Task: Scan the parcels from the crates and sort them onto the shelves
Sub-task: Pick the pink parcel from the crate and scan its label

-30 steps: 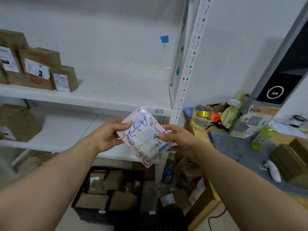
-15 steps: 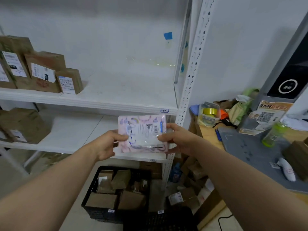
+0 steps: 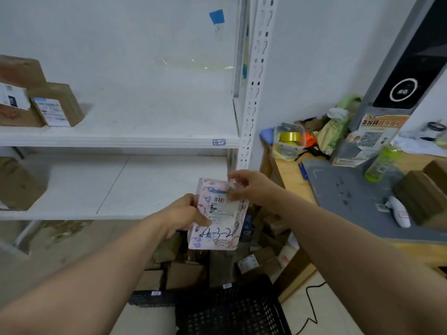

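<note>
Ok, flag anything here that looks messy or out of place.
Cardboard parcels lie heaped loose on the floor beside the black crate, not inside it. Wrinkled clear tape clings to the wall.

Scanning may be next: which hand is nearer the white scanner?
Right. The right hand pinches the top of the pink parcel, left of the scanner; the left hand grips its side, farther left.

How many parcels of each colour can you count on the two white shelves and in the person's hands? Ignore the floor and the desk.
Brown parcels: 3, two on the upper shelf, one on the lower shelf.
Pink parcel: 1, held by the left hand and right hand.
Total: 4
</note>
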`<state>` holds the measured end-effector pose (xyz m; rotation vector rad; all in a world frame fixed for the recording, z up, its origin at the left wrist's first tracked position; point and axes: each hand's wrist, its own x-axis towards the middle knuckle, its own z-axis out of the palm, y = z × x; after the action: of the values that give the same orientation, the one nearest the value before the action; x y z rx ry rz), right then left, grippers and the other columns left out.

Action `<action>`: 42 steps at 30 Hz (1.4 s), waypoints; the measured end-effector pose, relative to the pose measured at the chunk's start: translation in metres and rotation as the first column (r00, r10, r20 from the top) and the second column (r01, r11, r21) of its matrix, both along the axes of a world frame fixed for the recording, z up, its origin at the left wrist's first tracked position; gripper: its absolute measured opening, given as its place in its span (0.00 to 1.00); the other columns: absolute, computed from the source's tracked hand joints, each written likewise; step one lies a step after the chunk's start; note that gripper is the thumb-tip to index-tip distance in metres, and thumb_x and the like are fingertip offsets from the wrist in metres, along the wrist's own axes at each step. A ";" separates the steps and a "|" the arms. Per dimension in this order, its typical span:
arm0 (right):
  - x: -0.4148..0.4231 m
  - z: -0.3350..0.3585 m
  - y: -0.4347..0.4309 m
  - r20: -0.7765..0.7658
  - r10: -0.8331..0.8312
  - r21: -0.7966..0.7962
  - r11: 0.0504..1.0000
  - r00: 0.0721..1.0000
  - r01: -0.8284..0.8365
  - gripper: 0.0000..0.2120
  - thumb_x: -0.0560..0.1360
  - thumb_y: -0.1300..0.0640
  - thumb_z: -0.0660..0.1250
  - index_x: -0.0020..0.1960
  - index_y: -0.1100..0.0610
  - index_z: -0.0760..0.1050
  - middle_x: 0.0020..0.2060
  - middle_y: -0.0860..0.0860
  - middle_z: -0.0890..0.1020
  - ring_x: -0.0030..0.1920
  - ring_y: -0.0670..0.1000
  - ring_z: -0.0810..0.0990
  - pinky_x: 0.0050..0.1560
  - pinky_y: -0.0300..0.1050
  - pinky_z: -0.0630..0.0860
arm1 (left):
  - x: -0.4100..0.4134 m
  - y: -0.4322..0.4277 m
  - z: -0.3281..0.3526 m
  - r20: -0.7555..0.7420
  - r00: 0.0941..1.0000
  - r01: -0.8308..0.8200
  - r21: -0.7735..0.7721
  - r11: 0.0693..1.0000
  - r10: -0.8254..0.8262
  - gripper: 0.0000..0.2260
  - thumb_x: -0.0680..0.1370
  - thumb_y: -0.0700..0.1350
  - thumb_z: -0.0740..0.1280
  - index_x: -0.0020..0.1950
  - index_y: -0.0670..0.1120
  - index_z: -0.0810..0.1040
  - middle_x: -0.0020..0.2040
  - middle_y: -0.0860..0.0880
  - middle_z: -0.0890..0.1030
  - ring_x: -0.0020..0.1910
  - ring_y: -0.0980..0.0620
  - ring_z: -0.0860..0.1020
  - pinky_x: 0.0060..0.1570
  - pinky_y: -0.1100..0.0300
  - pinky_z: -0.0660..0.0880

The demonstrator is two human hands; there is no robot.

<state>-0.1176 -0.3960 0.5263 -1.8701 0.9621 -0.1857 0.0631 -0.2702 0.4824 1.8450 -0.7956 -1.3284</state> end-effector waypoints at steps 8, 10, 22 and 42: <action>-0.086 -0.097 -0.052 -0.155 -0.505 0.089 0.849 0.849 0.521 0.15 0.78 0.56 0.71 0.64 0.51 0.77 0.50 0.51 0.81 0.51 0.52 0.81 0.53 0.51 0.83 | -0.063 -0.054 -0.048 -0.024 0.977 -0.212 0.070 0.975 0.214 0.21 0.69 0.31 0.78 0.55 0.42 0.72 0.52 0.44 0.84 0.48 0.44 0.83 0.49 0.47 0.82; -0.109 -0.118 -0.057 -0.222 -0.514 0.039 0.845 0.829 0.534 0.16 0.78 0.56 0.70 0.65 0.54 0.77 0.52 0.52 0.81 0.51 0.52 0.80 0.54 0.51 0.82 | -0.084 -0.063 -0.063 -0.011 0.975 -0.219 0.115 0.969 0.222 0.20 0.69 0.31 0.78 0.53 0.43 0.73 0.50 0.44 0.84 0.46 0.44 0.83 0.48 0.47 0.82; -0.183 -0.185 -0.099 -0.441 -0.621 -0.141 0.761 0.648 0.633 0.33 0.79 0.58 0.62 0.79 0.63 0.52 0.74 0.64 0.62 0.72 0.65 0.64 0.72 0.58 0.65 | -0.144 -0.087 -0.114 -0.045 0.956 -0.270 0.260 0.927 0.290 0.28 0.67 0.34 0.81 0.60 0.46 0.71 0.55 0.46 0.83 0.51 0.46 0.82 0.46 0.50 0.81; -0.141 -0.130 -0.032 0.119 -0.232 0.526 0.840 0.966 0.137 0.12 0.75 0.67 0.69 0.57 0.58 0.76 0.34 0.60 0.76 0.28 0.52 0.74 0.31 0.45 0.71 | -0.105 -0.050 -0.102 -0.037 0.859 -0.489 0.236 0.840 0.510 0.11 0.74 0.32 0.74 0.52 0.45 0.80 0.49 0.45 0.85 0.41 0.49 0.81 0.37 0.58 0.76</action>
<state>-0.2588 -0.4276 0.3964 -1.2451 0.9557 -0.1861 -0.0421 -0.3202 0.3799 1.9587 -0.0875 -1.1782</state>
